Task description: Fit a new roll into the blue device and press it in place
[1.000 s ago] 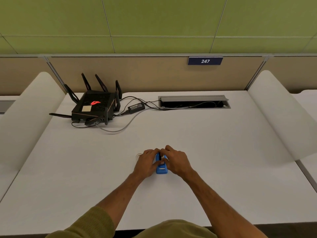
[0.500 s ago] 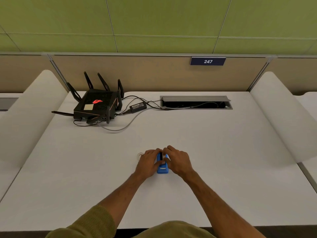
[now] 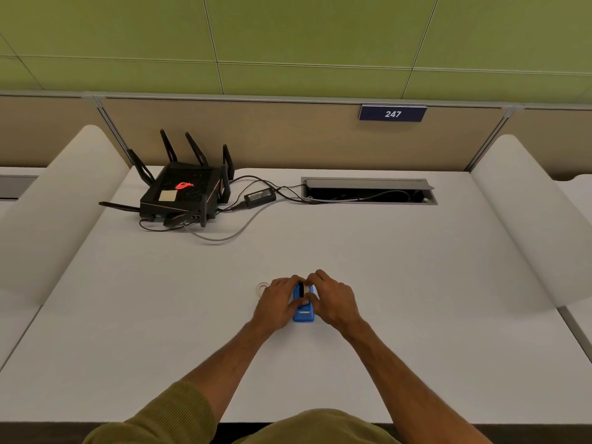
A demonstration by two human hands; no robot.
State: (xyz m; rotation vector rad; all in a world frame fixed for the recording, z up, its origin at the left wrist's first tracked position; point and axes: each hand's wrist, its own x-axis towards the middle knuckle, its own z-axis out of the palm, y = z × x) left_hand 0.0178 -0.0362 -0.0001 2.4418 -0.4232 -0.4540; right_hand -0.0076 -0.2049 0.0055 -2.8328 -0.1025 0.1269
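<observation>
Blue tape dispenser (image 3: 303,315) mid-bench, near the front edge, gripped from both sides

Left hand (image 3: 278,304) curled round its left side, right hand (image 3: 333,301) round the right – fingertips meeting over the top. Small white ring (image 3: 262,287) just left of the hands; black router (image 3: 184,193) well back on the white bench (image 3: 416,283).

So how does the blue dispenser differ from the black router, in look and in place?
The blue dispenser is small and lies near the table's front, between the left hand and right hand; the black router is larger and stands far back left, untouched. The router has antennas and cables; the dispenser shows none. Both rest on the table.
</observation>
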